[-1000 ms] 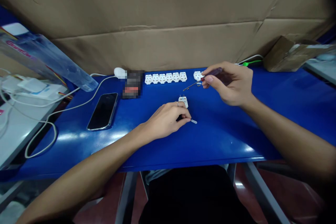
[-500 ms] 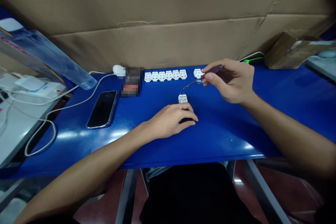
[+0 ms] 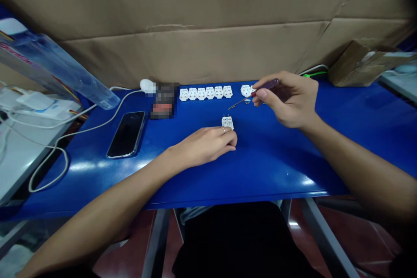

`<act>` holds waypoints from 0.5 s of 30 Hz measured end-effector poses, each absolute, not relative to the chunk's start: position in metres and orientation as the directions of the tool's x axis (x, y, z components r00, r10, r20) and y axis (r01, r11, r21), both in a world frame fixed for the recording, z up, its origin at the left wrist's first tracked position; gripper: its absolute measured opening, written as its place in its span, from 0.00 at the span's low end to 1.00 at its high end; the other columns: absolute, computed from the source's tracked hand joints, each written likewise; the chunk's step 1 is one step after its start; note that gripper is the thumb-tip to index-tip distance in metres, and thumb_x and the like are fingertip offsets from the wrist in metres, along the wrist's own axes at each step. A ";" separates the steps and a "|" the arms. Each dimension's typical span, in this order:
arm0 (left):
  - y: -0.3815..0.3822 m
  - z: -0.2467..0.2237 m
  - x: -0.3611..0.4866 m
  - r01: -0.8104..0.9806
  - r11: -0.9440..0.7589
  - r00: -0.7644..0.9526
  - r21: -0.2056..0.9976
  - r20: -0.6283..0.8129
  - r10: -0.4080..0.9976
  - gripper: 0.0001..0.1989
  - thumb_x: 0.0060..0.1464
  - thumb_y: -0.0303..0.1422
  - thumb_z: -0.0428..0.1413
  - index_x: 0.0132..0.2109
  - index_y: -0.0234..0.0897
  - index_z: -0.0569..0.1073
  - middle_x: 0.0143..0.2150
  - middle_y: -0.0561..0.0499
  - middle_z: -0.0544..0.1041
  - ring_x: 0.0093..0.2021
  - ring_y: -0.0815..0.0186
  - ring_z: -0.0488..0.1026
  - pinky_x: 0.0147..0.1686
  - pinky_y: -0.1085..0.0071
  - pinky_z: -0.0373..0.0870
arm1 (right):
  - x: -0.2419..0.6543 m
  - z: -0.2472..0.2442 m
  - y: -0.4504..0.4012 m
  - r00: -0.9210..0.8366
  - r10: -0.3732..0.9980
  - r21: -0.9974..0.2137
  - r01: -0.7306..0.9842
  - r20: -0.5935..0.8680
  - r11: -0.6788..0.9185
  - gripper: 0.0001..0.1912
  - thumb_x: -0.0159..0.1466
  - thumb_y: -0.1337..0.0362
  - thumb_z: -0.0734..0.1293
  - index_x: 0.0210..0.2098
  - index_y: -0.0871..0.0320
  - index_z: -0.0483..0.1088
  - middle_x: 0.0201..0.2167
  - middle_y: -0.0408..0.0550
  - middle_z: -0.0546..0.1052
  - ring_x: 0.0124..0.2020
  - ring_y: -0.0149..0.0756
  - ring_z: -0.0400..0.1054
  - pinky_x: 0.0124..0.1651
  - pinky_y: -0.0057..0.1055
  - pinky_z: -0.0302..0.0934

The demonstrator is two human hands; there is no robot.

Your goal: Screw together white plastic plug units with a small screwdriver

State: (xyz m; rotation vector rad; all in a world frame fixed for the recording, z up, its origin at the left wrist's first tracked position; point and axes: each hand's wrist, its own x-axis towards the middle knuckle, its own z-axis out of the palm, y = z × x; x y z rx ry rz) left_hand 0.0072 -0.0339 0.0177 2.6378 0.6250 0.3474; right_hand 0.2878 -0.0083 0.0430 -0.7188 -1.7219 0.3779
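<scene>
My right hand (image 3: 289, 100) is closed round the dark red handle of a screwdriver (image 3: 271, 84), raised over the table. Its thin shaft points left and down, and the tip hangs above and behind a white plug adapter (image 3: 227, 121) with two metal pins facing away from me. Curled fingers of my left hand (image 3: 216, 143), one with a ring, grip the adapter's near end and hide it. Beyond my right fingertips is another white plug piece (image 3: 245, 91), partly covered, with small loose bits beside it.
Several white plug pieces (image 3: 206, 93) stand in a row at the back of the blue table (image 3: 260, 173). Left lie a phone (image 3: 127, 134), a pixelated dark item (image 3: 163, 100) and a white cable (image 3: 67, 156). A cardboard box (image 3: 355, 63) sits back right.
The fingers of my left hand have curled in from a more stretched pose, closing at the adapter. My right hand with the screwdriver has barely moved.
</scene>
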 end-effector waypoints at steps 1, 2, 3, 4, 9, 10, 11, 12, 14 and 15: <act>-0.031 0.017 0.005 0.367 -0.826 0.860 0.428 0.184 0.477 0.04 0.80 0.30 0.61 0.51 0.36 0.81 0.49 0.47 0.85 0.46 0.60 0.84 0.49 0.63 0.81 | 0.288 0.043 -0.009 -0.136 0.642 -0.596 0.266 0.755 0.758 0.08 0.75 0.49 0.80 0.47 0.43 0.89 0.33 0.41 0.89 0.29 0.37 0.84 0.33 0.35 0.85; -0.028 0.016 0.002 0.359 -0.828 0.840 0.432 0.236 0.488 0.04 0.80 0.29 0.61 0.51 0.37 0.81 0.50 0.46 0.86 0.47 0.61 0.85 0.50 0.63 0.82 | 0.288 0.043 -0.009 -0.136 0.639 -0.594 0.265 0.757 0.760 0.08 0.75 0.50 0.80 0.47 0.43 0.89 0.33 0.41 0.89 0.29 0.36 0.84 0.33 0.35 0.85; -0.025 0.016 0.000 0.347 -0.828 0.815 0.441 0.294 0.499 0.05 0.80 0.29 0.61 0.53 0.37 0.83 0.51 0.46 0.87 0.48 0.61 0.86 0.52 0.63 0.83 | 0.288 0.044 -0.009 -0.137 0.636 -0.591 0.262 0.760 0.763 0.07 0.75 0.50 0.80 0.47 0.43 0.89 0.33 0.40 0.89 0.29 0.36 0.84 0.33 0.34 0.85; -0.022 0.016 -0.003 0.333 -0.828 0.786 0.452 0.352 0.508 0.06 0.80 0.29 0.61 0.54 0.37 0.84 0.51 0.45 0.88 0.48 0.61 0.87 0.52 0.63 0.84 | 0.288 0.044 -0.009 -0.137 0.632 -0.588 0.261 0.763 0.766 0.07 0.75 0.51 0.80 0.47 0.43 0.89 0.32 0.40 0.89 0.29 0.36 0.84 0.33 0.34 0.85; -0.015 0.017 -0.007 0.297 -0.825 0.685 0.480 0.495 0.534 0.08 0.79 0.31 0.63 0.53 0.41 0.88 0.51 0.46 0.91 0.49 0.61 0.90 0.53 0.63 0.87 | 0.288 0.045 -0.011 -0.142 0.638 -0.592 0.265 0.756 0.761 0.07 0.75 0.50 0.79 0.48 0.44 0.89 0.33 0.41 0.89 0.29 0.37 0.85 0.34 0.36 0.85; -0.015 0.016 -0.006 0.301 -0.826 0.665 0.476 0.516 0.539 0.07 0.78 0.31 0.63 0.52 0.42 0.89 0.51 0.47 0.91 0.49 0.61 0.90 0.53 0.63 0.87 | 0.288 0.046 -0.012 -0.142 0.641 -0.595 0.263 0.754 0.759 0.07 0.75 0.51 0.79 0.48 0.44 0.89 0.33 0.41 0.89 0.29 0.36 0.85 0.34 0.36 0.85; -0.015 0.014 -0.005 0.311 -0.827 0.645 0.469 0.535 0.546 0.07 0.78 0.31 0.64 0.52 0.42 0.89 0.50 0.48 0.92 0.49 0.61 0.90 0.53 0.63 0.88 | 0.287 0.046 -0.012 -0.143 0.644 -0.599 0.260 0.752 0.757 0.07 0.75 0.51 0.79 0.48 0.44 0.89 0.33 0.40 0.89 0.30 0.36 0.85 0.35 0.35 0.85; -0.015 0.012 -0.003 0.326 -0.826 0.624 0.460 0.552 0.553 0.07 0.77 0.31 0.65 0.52 0.42 0.89 0.50 0.48 0.92 0.50 0.60 0.90 0.54 0.63 0.88 | 0.287 0.046 -0.012 -0.144 0.647 -0.603 0.257 0.749 0.755 0.06 0.76 0.52 0.79 0.48 0.44 0.89 0.33 0.40 0.89 0.30 0.35 0.85 0.35 0.35 0.85; -0.016 0.008 0.000 0.351 -0.828 0.595 0.437 0.579 0.558 0.06 0.77 0.29 0.65 0.51 0.41 0.89 0.49 0.49 0.93 0.50 0.61 0.91 0.55 0.63 0.87 | 0.287 0.046 -0.013 -0.149 0.640 -0.600 0.244 0.753 0.762 0.05 0.75 0.54 0.80 0.48 0.43 0.89 0.33 0.39 0.89 0.30 0.34 0.85 0.35 0.33 0.85; -0.016 0.007 0.001 0.354 -0.831 0.588 0.429 0.589 0.554 0.06 0.76 0.29 0.65 0.51 0.40 0.89 0.49 0.49 0.93 0.50 0.61 0.91 0.56 0.64 0.87 | 0.287 0.046 -0.013 -0.153 0.635 -0.596 0.236 0.757 0.767 0.04 0.75 0.55 0.80 0.49 0.43 0.89 0.34 0.39 0.89 0.31 0.34 0.85 0.36 0.33 0.85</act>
